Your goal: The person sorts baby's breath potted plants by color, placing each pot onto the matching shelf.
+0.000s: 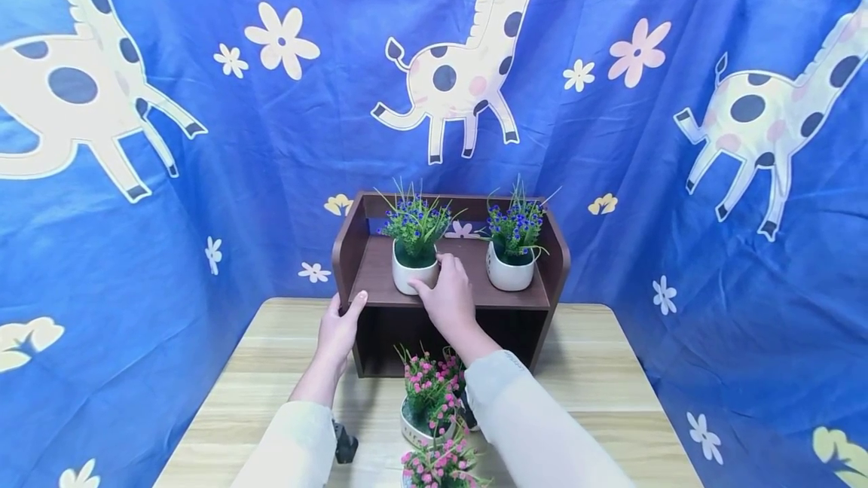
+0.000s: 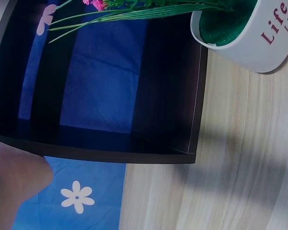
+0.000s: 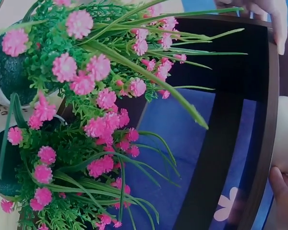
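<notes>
A blue cloth backdrop (image 1: 305, 149) printed with pale giraffes and flowers surrounds a light wood-grain table (image 1: 576, 375). The left-hand white pot (image 1: 411, 278) of blue flowers and grassy leaves is upright at the upper level of a dark brown shelf (image 1: 376, 269), left of the middle and near the front edge. The right hand (image 1: 449, 294) grasps this pot from its right side, thumb toward the near face and fingers curled round the far side. The left hand (image 1: 341, 331) grips the shelf at its front left corner, thumb over the board's edge and fingers at the outer side. Also on the upper board, apart from the grasped pot and near the right side panel, stands a second white pot (image 1: 510, 275) of blue flowers. Below, in front of the lower compartment, pink-flowered plants (image 1: 432, 390) in pots stand close together on the table; the left wrist view shows "Life" lettered in dark red on one white pot (image 2: 264, 40). A small black object (image 1: 346, 444), partly hidden, shows beside the left sleeve (image 1: 293, 443); what it is, I cannot tell.
</notes>
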`<action>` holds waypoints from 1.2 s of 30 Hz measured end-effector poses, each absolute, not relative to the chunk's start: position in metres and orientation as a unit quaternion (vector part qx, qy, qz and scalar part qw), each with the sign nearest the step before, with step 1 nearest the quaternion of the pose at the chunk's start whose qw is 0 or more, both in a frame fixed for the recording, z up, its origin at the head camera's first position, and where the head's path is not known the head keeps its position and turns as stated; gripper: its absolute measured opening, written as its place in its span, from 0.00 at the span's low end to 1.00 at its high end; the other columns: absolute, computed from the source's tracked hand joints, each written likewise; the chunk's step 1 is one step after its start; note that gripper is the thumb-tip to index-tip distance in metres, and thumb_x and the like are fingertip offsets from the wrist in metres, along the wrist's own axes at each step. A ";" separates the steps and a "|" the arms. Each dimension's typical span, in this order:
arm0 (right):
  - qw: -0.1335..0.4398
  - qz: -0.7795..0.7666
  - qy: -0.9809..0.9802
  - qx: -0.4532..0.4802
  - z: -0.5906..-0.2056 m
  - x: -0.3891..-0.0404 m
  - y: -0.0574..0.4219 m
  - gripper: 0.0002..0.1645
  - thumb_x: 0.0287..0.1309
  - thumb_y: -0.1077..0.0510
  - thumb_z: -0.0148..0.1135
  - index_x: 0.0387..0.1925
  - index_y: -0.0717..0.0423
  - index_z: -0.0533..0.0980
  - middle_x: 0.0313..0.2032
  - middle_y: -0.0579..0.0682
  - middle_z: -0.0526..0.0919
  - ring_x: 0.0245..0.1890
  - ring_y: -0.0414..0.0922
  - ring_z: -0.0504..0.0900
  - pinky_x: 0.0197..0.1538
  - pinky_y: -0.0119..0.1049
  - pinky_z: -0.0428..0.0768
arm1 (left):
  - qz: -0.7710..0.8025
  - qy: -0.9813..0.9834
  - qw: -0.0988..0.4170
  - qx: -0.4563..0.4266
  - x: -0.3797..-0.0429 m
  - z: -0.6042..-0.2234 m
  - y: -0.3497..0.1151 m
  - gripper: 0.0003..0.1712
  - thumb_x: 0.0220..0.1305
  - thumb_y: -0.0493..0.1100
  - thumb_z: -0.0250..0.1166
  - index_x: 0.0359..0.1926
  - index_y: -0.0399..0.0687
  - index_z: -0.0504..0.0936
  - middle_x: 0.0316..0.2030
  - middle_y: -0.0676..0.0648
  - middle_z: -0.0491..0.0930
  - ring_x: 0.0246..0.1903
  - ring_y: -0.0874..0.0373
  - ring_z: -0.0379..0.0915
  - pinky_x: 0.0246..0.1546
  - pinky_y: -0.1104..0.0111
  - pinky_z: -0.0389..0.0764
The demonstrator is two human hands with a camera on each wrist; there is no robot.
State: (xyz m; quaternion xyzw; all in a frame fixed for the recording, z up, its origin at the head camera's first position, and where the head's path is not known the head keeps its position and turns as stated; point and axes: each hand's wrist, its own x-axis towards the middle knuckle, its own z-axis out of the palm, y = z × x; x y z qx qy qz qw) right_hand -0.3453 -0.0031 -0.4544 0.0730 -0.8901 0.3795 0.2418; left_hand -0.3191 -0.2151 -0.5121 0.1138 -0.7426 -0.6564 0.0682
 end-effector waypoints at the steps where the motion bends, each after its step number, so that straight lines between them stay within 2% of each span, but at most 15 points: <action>1: 0.246 0.377 -0.890 0.070 -0.455 -0.345 -0.004 0.42 0.58 0.41 0.83 0.64 0.60 0.76 0.56 0.58 0.85 0.56 0.57 0.88 0.60 0.53 0.88 | -0.657 -0.742 0.068 0.114 -0.319 -0.512 -0.215 0.42 0.78 0.65 0.62 0.82 0.51 0.64 0.82 0.34 0.63 0.84 0.38 0.54 0.87 0.43 0.54; 6: 0.258 0.364 -0.894 0.051 -0.460 -0.346 -0.009 0.41 0.57 0.41 0.84 0.62 0.59 0.76 0.54 0.57 0.84 0.54 0.56 0.88 0.59 0.52 0.88 | -0.657 -0.742 0.070 0.115 -0.317 -0.515 -0.214 0.42 0.79 0.65 0.62 0.82 0.51 0.64 0.81 0.34 0.64 0.83 0.39 0.56 0.87 0.44 0.55; 12: 0.251 0.364 -0.896 0.030 -0.459 -0.346 -0.009 0.41 0.57 0.42 0.84 0.62 0.58 0.75 0.54 0.56 0.83 0.56 0.56 0.87 0.61 0.51 0.88 | -0.653 -0.745 0.071 0.116 -0.317 -0.518 -0.209 0.40 0.78 0.65 0.63 0.79 0.50 0.67 0.80 0.35 0.67 0.81 0.41 0.58 0.86 0.44 0.56; 19: 0.266 0.371 -0.889 0.032 -0.458 -0.346 -0.006 0.42 0.54 0.45 0.86 0.62 0.58 0.74 0.56 0.58 0.79 0.53 0.56 0.87 0.58 0.51 0.89 | -0.655 -0.743 0.079 0.112 -0.316 -0.515 -0.204 0.39 0.79 0.63 0.62 0.79 0.50 0.67 0.79 0.34 0.67 0.81 0.40 0.58 0.85 0.43 0.57; 26: 0.250 0.390 -0.884 0.060 -0.458 -0.344 0.003 0.48 0.56 0.46 0.85 0.71 0.58 0.72 0.63 0.58 0.76 0.62 0.55 0.82 0.67 0.50 0.85 | -0.655 -0.742 0.078 0.115 -0.317 -0.515 -0.208 0.40 0.79 0.64 0.62 0.80 0.51 0.66 0.80 0.35 0.66 0.81 0.40 0.58 0.86 0.44 0.57; 36: 0.216 0.423 -0.872 0.113 -0.456 -0.335 0.018 0.46 0.63 0.50 0.81 0.76 0.57 0.70 0.69 0.59 0.72 0.70 0.56 0.77 0.75 0.52 0.80 | -0.656 -0.742 0.071 0.122 -0.317 -0.511 -0.215 0.41 0.79 0.64 0.62 0.81 0.50 0.64 0.81 0.34 0.64 0.82 0.39 0.56 0.86 0.43 0.55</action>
